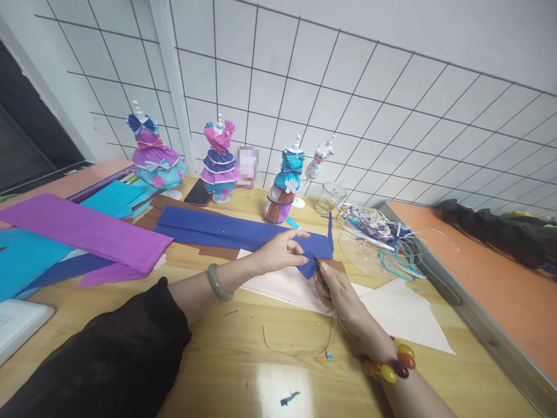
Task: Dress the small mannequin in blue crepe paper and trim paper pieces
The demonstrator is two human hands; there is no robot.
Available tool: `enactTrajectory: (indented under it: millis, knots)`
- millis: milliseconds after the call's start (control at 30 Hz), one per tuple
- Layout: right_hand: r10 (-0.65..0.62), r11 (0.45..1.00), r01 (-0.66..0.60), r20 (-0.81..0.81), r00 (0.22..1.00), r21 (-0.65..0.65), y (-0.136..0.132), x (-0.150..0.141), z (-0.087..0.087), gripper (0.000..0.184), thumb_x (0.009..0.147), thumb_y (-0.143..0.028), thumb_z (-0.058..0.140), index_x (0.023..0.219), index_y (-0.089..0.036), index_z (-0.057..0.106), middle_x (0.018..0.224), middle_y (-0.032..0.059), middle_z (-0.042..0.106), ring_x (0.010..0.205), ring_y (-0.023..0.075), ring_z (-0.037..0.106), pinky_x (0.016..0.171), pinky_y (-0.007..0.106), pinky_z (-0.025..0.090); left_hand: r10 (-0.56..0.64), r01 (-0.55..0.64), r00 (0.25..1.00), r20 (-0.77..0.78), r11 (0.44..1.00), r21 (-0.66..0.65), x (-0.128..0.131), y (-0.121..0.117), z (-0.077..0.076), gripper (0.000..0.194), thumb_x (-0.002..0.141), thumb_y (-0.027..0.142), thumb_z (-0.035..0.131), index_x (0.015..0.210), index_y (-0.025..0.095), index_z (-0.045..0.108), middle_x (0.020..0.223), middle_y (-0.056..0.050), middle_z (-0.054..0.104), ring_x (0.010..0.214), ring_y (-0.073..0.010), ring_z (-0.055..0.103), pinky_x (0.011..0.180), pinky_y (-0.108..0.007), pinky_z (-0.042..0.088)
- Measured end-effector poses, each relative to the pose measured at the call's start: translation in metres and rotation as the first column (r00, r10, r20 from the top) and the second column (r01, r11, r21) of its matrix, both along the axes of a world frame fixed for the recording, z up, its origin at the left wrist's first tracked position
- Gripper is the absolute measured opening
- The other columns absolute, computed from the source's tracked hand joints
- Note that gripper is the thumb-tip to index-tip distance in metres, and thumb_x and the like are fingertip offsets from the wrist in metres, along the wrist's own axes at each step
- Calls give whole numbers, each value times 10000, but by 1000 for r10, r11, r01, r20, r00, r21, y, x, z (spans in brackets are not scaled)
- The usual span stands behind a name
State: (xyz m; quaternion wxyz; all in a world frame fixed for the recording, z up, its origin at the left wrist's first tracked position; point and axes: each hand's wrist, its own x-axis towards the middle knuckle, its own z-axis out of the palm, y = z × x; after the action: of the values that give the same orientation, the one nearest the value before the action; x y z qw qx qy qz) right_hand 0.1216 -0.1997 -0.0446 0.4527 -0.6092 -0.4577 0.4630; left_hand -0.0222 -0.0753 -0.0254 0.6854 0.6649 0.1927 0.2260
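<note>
My left hand (285, 253) is closed in a pinch at the top of a small dark blue fabric piece (308, 269), its index finger raised. In my right hand (342, 296) is a pair of small dark scissors (319, 271), mostly covered by the fingers. The blades point up and to the left, at the right edge of the small piece. Just behind my hands lies a long folded blue fabric strip (235, 229). Pale pink fabric (278, 285) lies flat beneath my hands, with brown fabric (339, 266) partly showing.
Several small dressed mannequins, one a teal-topped mannequin (292, 165), stand along the tiled wall. Purple fabric (96, 232) and teal fabric (35, 258) lie left. A phone (199, 193), a glass cup (329, 198) and a scrap heap (374, 223) are at the back. A raised metal edge (452, 310) runs right.
</note>
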Motion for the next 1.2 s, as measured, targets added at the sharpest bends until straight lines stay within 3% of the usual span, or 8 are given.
enactTrajectory:
  millis: [433,1200]
  knots:
    - [11,1000,-12,40,999,13,-1,-5,9,462,876,-602,357,645,-203,386,524,-74,255,430,78,189,401,233,149,30,-29,999,23,999,-23,0,-1,2,605,666,199,691,1217,125,452,703,38,539,644,-75,508,649,-226,369]
    - [15,1000,-15,-2,1000,1,-1,-6,10,430,870,-594,379,698,-201,417,522,-82,262,410,72,184,380,221,153,98,-97,995,20,995,-33,2,-2,5,563,685,151,665,1206,106,456,714,25,559,594,-63,506,591,-215,377]
